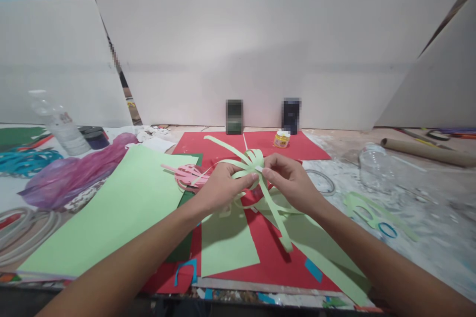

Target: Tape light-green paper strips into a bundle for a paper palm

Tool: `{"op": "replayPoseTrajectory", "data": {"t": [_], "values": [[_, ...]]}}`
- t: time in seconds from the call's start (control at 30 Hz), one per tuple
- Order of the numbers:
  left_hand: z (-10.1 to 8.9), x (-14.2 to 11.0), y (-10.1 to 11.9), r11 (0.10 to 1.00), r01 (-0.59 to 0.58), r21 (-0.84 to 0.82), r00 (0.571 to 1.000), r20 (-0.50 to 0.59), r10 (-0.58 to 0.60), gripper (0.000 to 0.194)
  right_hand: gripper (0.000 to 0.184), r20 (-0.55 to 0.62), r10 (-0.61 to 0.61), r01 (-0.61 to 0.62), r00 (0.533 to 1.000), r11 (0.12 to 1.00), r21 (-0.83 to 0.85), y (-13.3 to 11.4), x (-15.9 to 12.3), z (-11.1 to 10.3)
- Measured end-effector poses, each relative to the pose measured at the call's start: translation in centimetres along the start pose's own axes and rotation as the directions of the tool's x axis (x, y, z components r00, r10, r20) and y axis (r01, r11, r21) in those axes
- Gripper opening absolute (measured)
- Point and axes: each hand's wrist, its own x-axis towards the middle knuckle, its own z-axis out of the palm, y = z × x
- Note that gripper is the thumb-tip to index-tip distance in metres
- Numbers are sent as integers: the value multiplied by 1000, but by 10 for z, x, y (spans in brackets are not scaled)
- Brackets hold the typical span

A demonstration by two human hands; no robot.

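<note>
My left grip point(225, 185) pinches the looped pale-green paper strips point(255, 158), and my right grip point(292, 178) holds their gathered middle. Left of my grips lies a pink paper-strip bundle point(190, 176); beyond them stands a yellow jar point(281, 140) on red paper point(312, 147).

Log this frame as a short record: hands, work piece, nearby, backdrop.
Left grip: thumb and fingers on the light green looped paper-strip bundle
Right grip: fingertips at the bundle's gathered middle
Work piece: raised in both hands; loops spread, one long strip hanging down
Left of hands: pink paper-strip bundle, large light green paper sheet
Beyond hands: small yellow jar with white lid on red paper
Right side: brown cardboard tube
Backdrop: upright white panels
</note>
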Motion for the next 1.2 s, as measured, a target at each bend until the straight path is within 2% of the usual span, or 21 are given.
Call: {"op": "replayPoseTrajectory", "data": {"t": [0.3, 0.5, 0.7, 0.9, 1.07, 1.2], "values": [[-1, -1, 0, 1000, -11, 3, 999, 33, 11, 24, 17, 7, -6, 6, 1000, 999, -36, 1, -1, 0], [1, 0, 0, 996, -47, -82, 999, 20, 48, 23, 18, -45, -22, 19, 999, 998, -51, -1, -2, 4], [3, 0, -2, 992, -9, -122, 1000, 3, 9, 26, 17, -120, -54, 50, 991, 998, -35, -1, -3, 5], [3, 0, -4, 994, 36, -102, 998, -41, -40, 26, 14, -104, -96, 92, 990, 995, -49, -3, -2, 3], [2, 0, -4, 995, 30, -94, 999, -28, -33, 26, 14, -111, -64, 50, 992, 991, -122, -7, -2, 7], [0, 0, -6, 996, 36, -82, 999, -15, -37, 26, 15, -114, -53, 39, 992, 992, -120, -7, -2, 8]]}}
